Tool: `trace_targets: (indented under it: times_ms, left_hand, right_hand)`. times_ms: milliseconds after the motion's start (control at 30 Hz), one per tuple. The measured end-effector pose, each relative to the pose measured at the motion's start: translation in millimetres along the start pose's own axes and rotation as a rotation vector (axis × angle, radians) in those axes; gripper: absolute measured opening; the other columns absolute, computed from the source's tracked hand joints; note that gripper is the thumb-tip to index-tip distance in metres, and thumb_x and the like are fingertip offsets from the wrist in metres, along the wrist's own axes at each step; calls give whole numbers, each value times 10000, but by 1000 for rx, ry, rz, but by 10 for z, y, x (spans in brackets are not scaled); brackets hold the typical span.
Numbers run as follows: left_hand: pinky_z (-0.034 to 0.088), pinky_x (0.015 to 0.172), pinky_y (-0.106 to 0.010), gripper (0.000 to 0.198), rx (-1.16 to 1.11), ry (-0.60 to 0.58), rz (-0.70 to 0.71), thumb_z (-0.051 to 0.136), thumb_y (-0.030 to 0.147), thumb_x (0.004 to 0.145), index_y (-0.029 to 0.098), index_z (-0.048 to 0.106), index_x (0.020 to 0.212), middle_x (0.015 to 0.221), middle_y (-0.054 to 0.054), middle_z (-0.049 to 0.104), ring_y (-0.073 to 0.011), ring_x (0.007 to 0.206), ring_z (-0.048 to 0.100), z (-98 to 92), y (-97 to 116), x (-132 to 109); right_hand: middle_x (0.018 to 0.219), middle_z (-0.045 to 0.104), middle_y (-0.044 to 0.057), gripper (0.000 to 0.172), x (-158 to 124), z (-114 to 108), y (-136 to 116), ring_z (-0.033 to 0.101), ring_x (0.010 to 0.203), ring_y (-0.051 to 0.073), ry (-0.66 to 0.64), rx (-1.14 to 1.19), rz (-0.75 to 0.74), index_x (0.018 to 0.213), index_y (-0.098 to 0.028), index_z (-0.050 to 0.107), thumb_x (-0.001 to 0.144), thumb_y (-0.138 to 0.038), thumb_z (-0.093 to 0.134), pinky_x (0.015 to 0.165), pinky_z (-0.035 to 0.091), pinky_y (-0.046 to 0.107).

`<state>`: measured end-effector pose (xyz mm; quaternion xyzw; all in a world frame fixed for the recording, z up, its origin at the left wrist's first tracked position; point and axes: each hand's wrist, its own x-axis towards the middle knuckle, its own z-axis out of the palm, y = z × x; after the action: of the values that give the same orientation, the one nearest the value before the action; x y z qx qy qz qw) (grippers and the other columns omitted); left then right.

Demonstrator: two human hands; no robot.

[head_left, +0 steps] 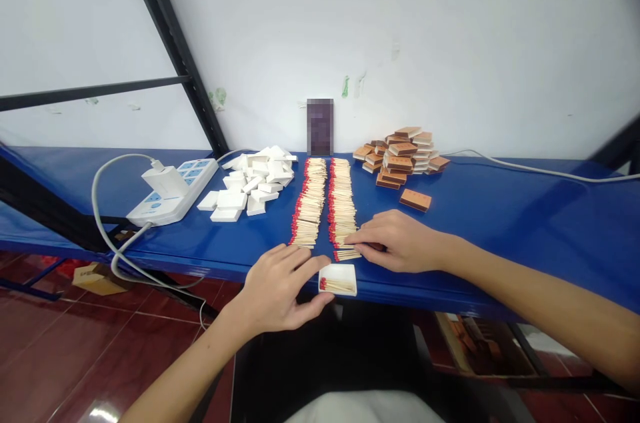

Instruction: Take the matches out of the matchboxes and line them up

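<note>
My left hand [285,289] grips a small white matchbox tray [345,270] between thumb and index finger at the table's front edge. Several red-tipped matches [337,285] lie in the tray, heads to the left. My right hand [395,241] rests at the near end of the right row of matches [341,203]; its index finger and thumb are pinched close together on the matches there. A few matches [347,254] lie slightly apart from that row, just behind the tray. Left of it runs a second row of matches [311,199].
White trays [231,199] are heaped at left, brown matchbox sleeves [400,163] at right, with one box [415,200] apart. A power strip [173,193] with a charger and cable lies left on the blue table [500,223]. A dark blurred rectangle [320,127] stands against the wall.
</note>
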<state>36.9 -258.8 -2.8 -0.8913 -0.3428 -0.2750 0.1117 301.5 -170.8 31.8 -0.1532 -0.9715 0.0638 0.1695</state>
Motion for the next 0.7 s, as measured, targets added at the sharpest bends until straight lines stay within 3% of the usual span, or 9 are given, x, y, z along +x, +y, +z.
trace_targets:
  times_ms: [700]
  left_hand:
    - [464,661,-340,319,-4,-4,0,560,429,939,185,632,1133,826,-32,668,-209,740,653,-2,-6,4]
  right_hand:
    - [806,745,43,274,-3,50,44,650,691,157,-3,8,29,1020,-179,742,1024,-252,478,650,399,279]
